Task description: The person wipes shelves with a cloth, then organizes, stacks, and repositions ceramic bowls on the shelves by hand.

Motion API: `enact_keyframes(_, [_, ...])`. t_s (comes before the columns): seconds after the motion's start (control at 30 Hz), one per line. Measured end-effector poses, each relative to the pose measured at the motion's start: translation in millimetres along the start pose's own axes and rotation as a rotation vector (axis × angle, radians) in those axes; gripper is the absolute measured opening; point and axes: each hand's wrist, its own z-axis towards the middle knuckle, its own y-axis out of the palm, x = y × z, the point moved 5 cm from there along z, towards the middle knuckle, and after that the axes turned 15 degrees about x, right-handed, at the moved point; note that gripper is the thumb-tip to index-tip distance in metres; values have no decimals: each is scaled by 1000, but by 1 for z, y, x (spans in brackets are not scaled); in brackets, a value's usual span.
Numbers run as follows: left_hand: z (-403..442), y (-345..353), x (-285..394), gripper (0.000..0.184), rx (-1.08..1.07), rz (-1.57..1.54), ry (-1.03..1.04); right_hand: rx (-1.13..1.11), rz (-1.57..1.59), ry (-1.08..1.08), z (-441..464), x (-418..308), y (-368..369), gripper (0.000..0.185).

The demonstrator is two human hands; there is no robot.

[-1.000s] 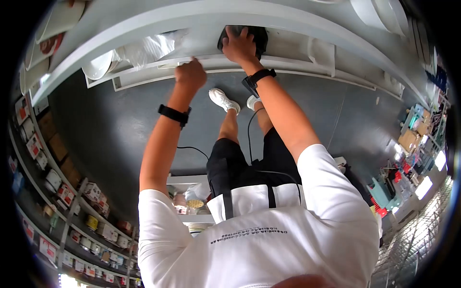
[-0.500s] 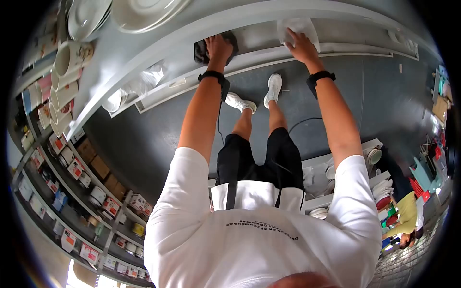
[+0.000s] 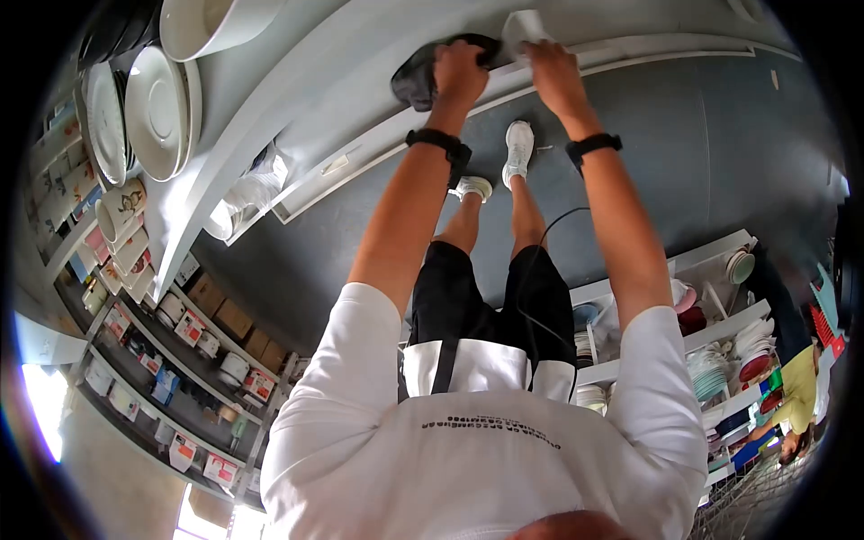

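My left hand is closed at the edge of a dark, glossy, dish-like item on the low shelf; its exact kind is blurred. My right hand grips the lower edge of a small whitish, squarish piece, which is tilted up just right of the dark item. Whether that piece is a dish or plastic I cannot tell. The fingertips of both hands are partly hidden behind the knuckles.
A grey shelf edge curves across the front. White plates and printed mugs stand at the upper left. Boxed goods fill shelving at the left. Stacked dishes are behind me, near a person in yellow.
My hands have come closer together. The dark item has shifted and tilted with my left hand; the whitish piece has moved left and tipped up in my right. The view has turned somewhat.
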Motion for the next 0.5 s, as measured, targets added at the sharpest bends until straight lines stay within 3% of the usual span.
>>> enact_keyframes(0.07, [9, 2, 13, 35, -72, 38, 45, 114, 283, 192, -24, 33, -13, 30])
enact_keyframes(0.13, [19, 15, 1, 26, -501, 4, -82, 156, 369, 324, -53, 57, -15, 29])
enact_keyframes(0.2, [14, 5, 2, 30, -482, -1, -28, 185, 461, 463, -80, 72, -22, 29])
enact_keyframes(0.27, [7, -10, -8, 38, -580, 198, -11, 187, 533, 822, -102, 99, -31, 36])
enact_keyframes(0.3, [0, -29, -38, 37, -639, 301, -19, 244, 760, 1126, -109, 105, -31, 45])
enact_keyframes(0.4, [-29, -73, -135, 37, -832, 565, -93, 365, 809, 1118, -99, 100, -45, 48])
enact_keyframes(0.5, [-61, -129, -182, 40, -1007, 694, -250, 247, 1027, 1332, -107, 84, -50, 49])
